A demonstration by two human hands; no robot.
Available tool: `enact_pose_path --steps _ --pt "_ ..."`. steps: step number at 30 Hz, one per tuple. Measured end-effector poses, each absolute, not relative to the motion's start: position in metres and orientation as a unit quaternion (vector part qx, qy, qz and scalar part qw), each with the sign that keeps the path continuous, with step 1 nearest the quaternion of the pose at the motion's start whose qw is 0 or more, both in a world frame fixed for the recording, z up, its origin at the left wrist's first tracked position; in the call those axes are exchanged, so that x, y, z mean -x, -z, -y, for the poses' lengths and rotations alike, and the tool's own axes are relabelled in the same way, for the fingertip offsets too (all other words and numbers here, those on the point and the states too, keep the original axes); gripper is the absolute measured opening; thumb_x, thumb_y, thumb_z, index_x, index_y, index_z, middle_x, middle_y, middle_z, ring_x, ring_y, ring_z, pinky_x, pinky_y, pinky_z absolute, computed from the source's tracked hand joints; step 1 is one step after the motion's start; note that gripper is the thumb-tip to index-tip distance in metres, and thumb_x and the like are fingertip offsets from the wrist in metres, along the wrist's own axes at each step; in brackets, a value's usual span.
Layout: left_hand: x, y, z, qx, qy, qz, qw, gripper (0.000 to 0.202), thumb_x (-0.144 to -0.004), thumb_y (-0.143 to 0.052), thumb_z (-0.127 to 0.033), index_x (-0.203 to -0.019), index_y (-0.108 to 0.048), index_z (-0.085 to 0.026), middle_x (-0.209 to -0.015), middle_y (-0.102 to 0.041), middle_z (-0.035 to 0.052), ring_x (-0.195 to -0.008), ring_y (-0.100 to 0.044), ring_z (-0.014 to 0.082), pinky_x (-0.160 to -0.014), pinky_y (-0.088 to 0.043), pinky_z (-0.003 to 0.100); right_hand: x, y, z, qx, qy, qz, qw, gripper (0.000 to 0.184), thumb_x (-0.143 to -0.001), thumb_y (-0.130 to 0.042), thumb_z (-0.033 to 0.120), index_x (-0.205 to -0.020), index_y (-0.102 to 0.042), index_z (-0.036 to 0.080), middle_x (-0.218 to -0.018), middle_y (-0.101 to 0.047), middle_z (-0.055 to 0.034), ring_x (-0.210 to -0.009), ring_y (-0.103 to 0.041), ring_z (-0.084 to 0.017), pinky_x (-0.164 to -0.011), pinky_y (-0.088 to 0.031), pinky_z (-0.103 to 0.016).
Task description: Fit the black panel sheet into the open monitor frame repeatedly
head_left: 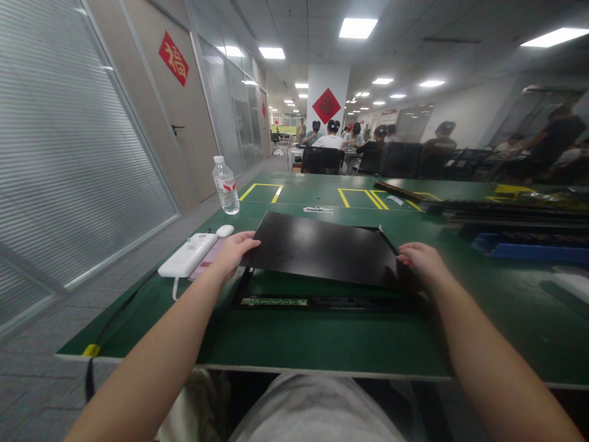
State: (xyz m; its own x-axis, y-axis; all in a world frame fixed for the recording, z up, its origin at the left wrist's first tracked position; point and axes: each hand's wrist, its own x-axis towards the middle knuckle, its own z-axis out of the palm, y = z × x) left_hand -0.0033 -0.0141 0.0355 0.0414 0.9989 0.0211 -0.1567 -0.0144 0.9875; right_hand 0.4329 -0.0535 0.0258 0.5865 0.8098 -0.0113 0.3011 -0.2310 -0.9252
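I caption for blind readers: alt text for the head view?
A person's left hand grips a dark panel over a black frame on a green table; the right hand is at the panel's other end. A bottle stands beyond.

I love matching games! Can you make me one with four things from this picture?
1. bottle
2. black panel
3. circuit board
4. door sign

A. on the near bar of the black frame
B. red and diamond-shaped
C. see-through, standing up
D. held at one edge by the left hand

Right pairs: 1-C, 2-D, 3-A, 4-B
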Motion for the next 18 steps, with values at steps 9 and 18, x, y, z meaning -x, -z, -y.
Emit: enact_pose_path --steps 9,18 --pt "0.002 -0.038 0.016 -0.495 -0.51 -0.455 0.537 0.044 -0.056 -0.082 -0.028 -0.095 -0.071 -0.012 -0.083 -0.078 0.0071 -0.069 -0.071 0.0214 -0.066 -0.054 0.029 -0.448 -0.011 0.044 0.764 -0.233 0.396 0.452 0.009 -0.074 -0.06 0.017 -0.08 -0.066 0.017 -0.067 -0.069 -0.0054 -0.061 -0.062 -0.014 -0.059 -0.046 -0.024" --pt "-0.002 -0.039 0.019 -0.481 -0.506 -0.465 0.545 0.041 -0.058 -0.078 -0.022 -0.097 -0.07 -0.012 -0.081 -0.078 0.006 -0.067 -0.071 0.0196 -0.063 -0.054 0.027 -0.462 -0.003 0.04 0.794 -0.186 0.439 0.377 0.02 -0.075 -0.06 0.029 -0.089 -0.07 0.02 -0.078 -0.074 -0.0071 -0.069 -0.066 -0.019 -0.064 -0.047 -0.027"
